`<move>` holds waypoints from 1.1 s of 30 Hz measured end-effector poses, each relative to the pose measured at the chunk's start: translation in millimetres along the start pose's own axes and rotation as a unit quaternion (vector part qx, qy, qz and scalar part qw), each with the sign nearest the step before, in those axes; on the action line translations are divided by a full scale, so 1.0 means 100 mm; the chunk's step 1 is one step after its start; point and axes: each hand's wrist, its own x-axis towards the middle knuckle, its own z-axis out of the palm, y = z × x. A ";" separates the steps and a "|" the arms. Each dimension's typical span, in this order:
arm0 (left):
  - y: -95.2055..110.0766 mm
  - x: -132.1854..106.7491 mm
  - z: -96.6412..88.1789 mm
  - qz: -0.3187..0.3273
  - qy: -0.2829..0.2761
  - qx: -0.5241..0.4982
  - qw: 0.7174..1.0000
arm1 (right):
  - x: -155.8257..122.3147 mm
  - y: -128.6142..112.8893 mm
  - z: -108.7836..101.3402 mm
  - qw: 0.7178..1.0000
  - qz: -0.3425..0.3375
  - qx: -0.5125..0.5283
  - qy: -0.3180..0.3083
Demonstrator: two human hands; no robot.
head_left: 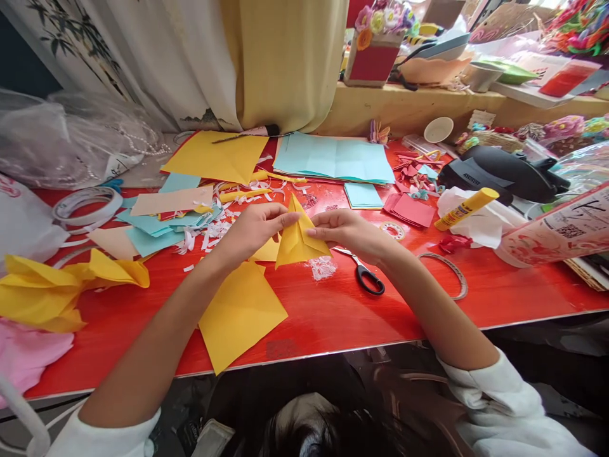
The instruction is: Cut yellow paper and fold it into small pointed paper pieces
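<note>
Both my hands hold a folded yellow paper above the red table. My left hand pinches its upper left edge near the pointed tip. On the other side, my right hand pinches the right edge. The paper is creased into a pointed, triangular shape. Below it on the table lies a flat yellow sheet. Black-handled scissors lie just under my right wrist.
Yellow, light blue and pink sheets and paper scraps litter the table's far half. A glue stick rests on white tissue at the right, by a black device. Tape rolls and crumpled yellow paper lie at the left.
</note>
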 end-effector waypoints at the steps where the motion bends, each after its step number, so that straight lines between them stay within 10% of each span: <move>1: 0.01 0.00 -0.01 -0.010 -0.017 -0.010 1.000 | 0.01 0.01 0.00 1.000 -0.001 0.001 0.019; 33: 0.02 -0.03 0.02 -0.062 -0.094 0.034 0.993 | 0.06 0.07 0.03 0.965 -0.065 -0.235 0.093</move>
